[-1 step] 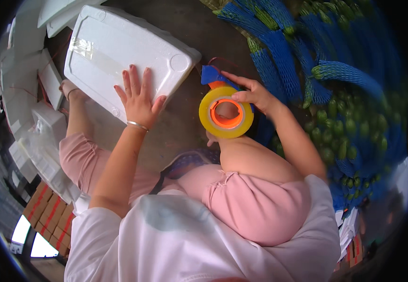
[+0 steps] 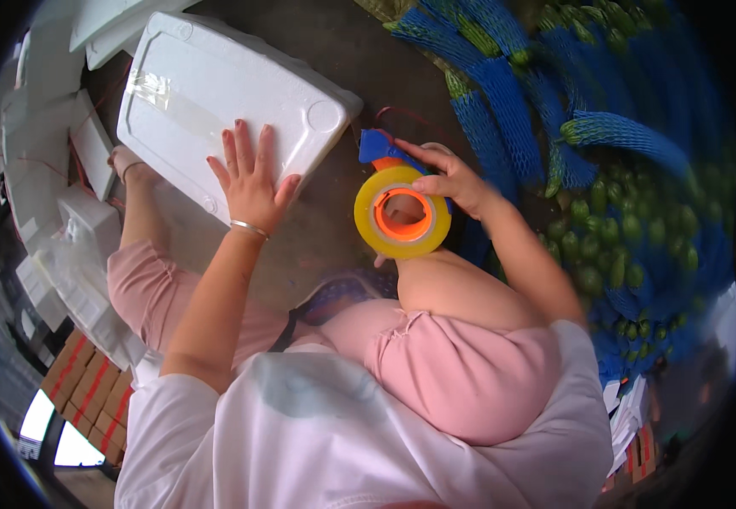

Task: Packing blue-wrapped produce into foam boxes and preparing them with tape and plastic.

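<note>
A closed white foam box (image 2: 207, 85) lies tilted in front of me, with a strip of clear tape (image 2: 151, 88) across its far left part. My left hand (image 2: 253, 182) rests flat on the lid near its close edge, fingers spread. To the right of the box, my right hand (image 2: 461, 182) grips a tape dispenser (image 2: 378, 146) with a blue head and an orange hub. A thick roll of yellowish packing tape (image 2: 371, 227) sits on it, held above my bent right leg. Some of the right fingers are hidden behind the dispenser.
Long green bumpy gourds in blue mesh sleeves (image 2: 504, 106) are heaped at right. White foam boxes and lids (image 2: 50, 81) stand at left, beside clear plastic bags (image 2: 80, 263). Brown cartons with red stripes (image 2: 88, 382) are stacked at lower left. Thin red cord trails nearby.
My right hand and the tape dispenser have shifted slightly left and toward me. The left hand stays on the lid, and the box has hardly moved.
</note>
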A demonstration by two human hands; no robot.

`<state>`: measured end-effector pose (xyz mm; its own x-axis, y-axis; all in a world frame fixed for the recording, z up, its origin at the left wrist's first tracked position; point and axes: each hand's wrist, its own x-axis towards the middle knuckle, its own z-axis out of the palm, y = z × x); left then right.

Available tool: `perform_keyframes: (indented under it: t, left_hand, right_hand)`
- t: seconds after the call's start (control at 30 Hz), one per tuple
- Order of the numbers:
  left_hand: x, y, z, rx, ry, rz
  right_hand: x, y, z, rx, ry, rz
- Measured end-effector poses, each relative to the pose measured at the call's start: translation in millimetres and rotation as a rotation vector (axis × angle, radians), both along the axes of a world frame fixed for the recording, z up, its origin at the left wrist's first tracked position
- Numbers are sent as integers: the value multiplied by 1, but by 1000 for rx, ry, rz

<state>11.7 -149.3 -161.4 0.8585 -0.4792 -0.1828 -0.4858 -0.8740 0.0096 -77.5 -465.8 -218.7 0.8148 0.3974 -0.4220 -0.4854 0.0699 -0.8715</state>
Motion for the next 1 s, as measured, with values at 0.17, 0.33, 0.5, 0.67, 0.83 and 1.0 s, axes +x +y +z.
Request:
perform_keyframes:
  t: [0.17,0.33,0.5,0.67,0.83,1.0]
  left_hand:
    - [13,-3,0,-69,-53,1]
    - [152,68,-9,-485,-339,219]
    - [230,165,-7,-60,-53,754]
    - [135,198,-18,-222,-63,642]
    - [63,53,28,-128,91,-62]
    - [78,-13,7,-71,20,-178]
  right_hand:
    - [-8,59,2,362,262,-276]
    - [-10,69,9,424,309,-396]
    - [25,61,8,355,261,-465]
    - [209,-28,7,273,289,-89]
    - [330,-30,8,233,508,166]
    - [300,-30,6,320,471,29]
